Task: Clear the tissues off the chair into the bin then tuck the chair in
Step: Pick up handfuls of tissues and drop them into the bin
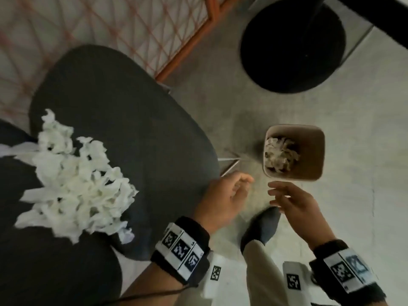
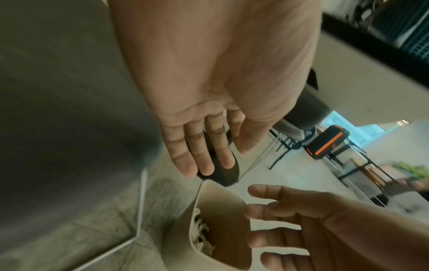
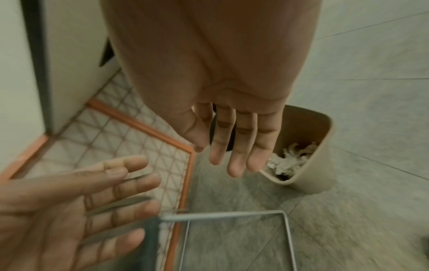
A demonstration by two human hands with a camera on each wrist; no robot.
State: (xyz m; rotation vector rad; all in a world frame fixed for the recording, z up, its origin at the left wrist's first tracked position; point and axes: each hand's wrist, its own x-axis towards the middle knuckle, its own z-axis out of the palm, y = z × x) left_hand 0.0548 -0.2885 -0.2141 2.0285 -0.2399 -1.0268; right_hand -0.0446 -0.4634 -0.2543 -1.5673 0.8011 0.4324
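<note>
Grey tiled floor in dim light. A round black table base stands on it, with an orange-framed wire grid just left of the base.

Dim, motion-blurred, wide-angle edge distortion

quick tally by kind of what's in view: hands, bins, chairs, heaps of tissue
hands: 2, left hand and right hand, both empty
bins: 1, beige bin
chairs: 1, dark chair
heaps of tissue: 2, tissues on the chair and tissues in the bin
total: 6
</note>
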